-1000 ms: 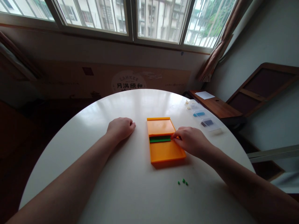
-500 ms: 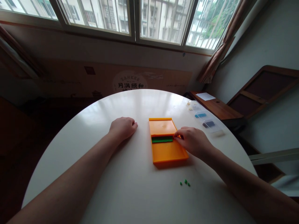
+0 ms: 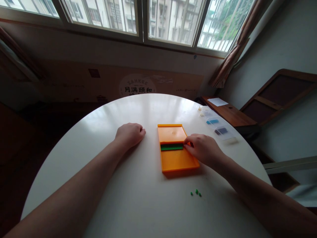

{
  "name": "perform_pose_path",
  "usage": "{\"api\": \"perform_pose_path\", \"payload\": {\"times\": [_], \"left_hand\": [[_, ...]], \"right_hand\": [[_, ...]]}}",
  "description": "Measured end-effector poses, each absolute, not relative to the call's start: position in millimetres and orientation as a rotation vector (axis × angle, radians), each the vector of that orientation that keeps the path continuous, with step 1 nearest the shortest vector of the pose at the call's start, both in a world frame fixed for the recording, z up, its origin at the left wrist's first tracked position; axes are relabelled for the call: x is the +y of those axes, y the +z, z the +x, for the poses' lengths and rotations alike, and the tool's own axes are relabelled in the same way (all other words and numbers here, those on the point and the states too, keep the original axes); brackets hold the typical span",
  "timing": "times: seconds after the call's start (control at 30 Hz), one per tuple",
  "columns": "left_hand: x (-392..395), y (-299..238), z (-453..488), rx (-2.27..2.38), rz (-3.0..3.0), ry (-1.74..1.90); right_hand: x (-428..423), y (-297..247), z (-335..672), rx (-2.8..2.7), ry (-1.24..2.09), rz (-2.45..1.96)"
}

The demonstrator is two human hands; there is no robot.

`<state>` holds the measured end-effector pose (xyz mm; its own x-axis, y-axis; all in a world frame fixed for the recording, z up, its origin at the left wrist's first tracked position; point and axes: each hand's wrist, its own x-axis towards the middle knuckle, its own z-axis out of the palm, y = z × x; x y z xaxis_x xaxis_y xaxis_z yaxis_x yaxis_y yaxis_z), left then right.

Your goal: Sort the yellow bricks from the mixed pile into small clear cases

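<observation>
One round white counter (image 3: 138,211) filled most of the view, and the work on it looked well along. One orange tray (image 3: 179,162) lay just right of the middle, split by a crosswise ridge into a far part and a near part. Well apart from it, by the counter's right edge, ran a row of clear packets (image 3: 218,125), one with blue contents, one with dark; the full number could not be told. There were two bare hands: the left hand (image 3: 130,134) rested as a loose fist beside the tray, its fingers curled in, and the right hand (image 3: 204,147) reached over the tray's right side, fingers drawn close together; whether they pinched anything could not be told. At their tips ended one green strip (image 3: 172,147), lying inside the tray along the ridge's near side and spanning most of its width. Smallest were three loose green pieces (image 3: 196,191), apparently not yet placed, near the tray's near right corner.
</observation>
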<state>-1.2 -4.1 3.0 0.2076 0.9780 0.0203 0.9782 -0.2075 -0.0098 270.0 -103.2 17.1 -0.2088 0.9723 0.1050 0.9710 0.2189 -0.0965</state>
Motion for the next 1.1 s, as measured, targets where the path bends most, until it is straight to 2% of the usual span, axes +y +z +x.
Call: {"api": "perform_pose_path", "payload": {"times": [1.1], "left_hand": [[-3.8,3.6,-1.2,-1.972,-2.42,-0.013]], "right_hand": [[-102.3,14.5,273.6,-2.278,0.069,-1.907]]}}
